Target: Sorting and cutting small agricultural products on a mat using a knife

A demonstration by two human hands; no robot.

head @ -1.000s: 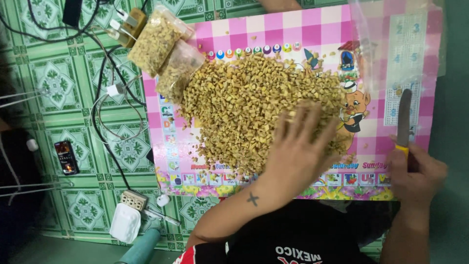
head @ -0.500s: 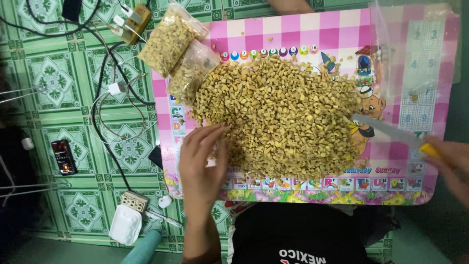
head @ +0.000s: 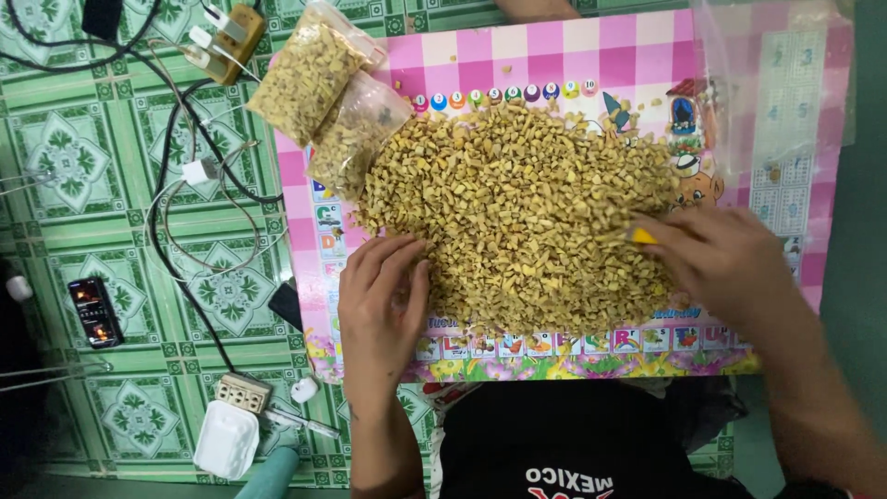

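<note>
Green patterned floor tiles [head: 83, 157] are seen all around, with tangled black and white cables [head: 199, 199] trailed over them at the upper left. On the floor a pink checked children's board with cartoon pictures [head: 554, 55] is laid as the work surface. Most of its middle is covered by a broad heap of small yellow-brown chopped pieces [head: 527, 217].

Left hand [head: 381, 300]: laid flat, fingers together, pressed against the heap's lower left edge; nothing is held in its grip.

Right hand [head: 725, 263]: closed over a yellow-handled tool [head: 642, 237] at the heap's right edge. Only the yellow end is visible; the rest is hidden by the hand and pieces.

Two clear plastic bags filled with the same pieces [head: 328, 88] are noted at the board's upper left corner, touching the heap. An empty clear plastic bag [head: 776, 83] lies over the upper right corner.

Smaller items on the tiles, well apart from the hands: a white plastic box [head: 226, 442], a dark phone with lit screen [head: 94, 311], a white plug [head: 200, 171].
</note>
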